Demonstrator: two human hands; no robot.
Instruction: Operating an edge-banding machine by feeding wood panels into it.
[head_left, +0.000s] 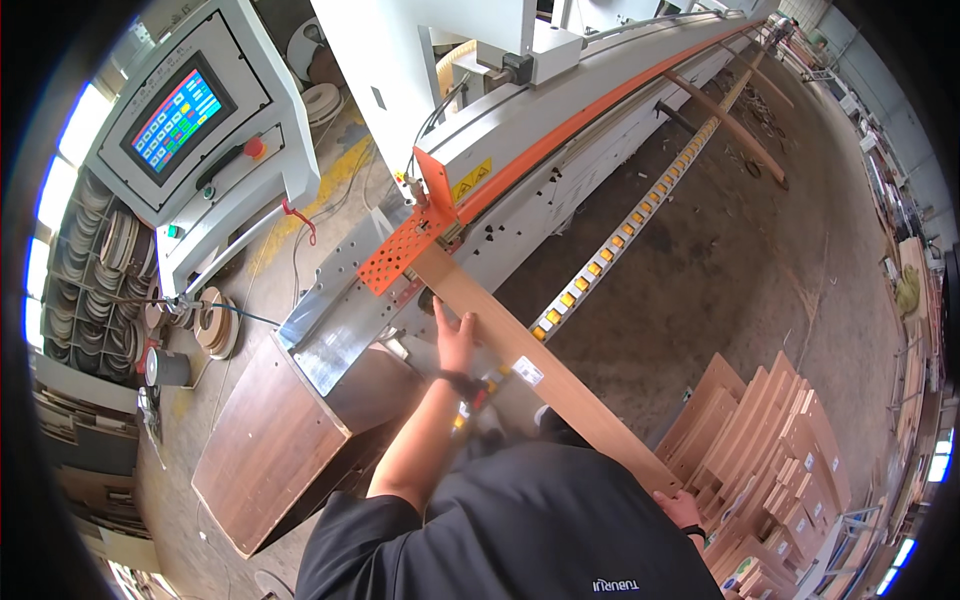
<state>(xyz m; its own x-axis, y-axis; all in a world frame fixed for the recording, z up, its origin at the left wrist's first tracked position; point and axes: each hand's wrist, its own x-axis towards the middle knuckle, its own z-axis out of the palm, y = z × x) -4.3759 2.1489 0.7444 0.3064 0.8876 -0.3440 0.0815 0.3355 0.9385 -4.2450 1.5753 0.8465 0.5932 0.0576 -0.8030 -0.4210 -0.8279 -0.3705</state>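
Note:
A long brown wooden board (570,392) with a white label on its face runs slantwise before me. Its far end meets the machine below a perforated orange guard (408,248). My left hand (457,340) is at the board's left edge near that end, with thumb and a finger stretched apart; its other fingers are partly hidden. At the near end, my right hand (682,509) grips the board, fingers closed on its edge. The board passes beside a rail of yellow rollers (615,243).
A control panel with a lit screen (178,118) stands at the left. Below it is a brown wooden box (275,440). Stacked boards (760,440) lie at the lower right. Brown support arms (735,135) reach out from the long machine. Rolls of edge banding (215,322) sit far left.

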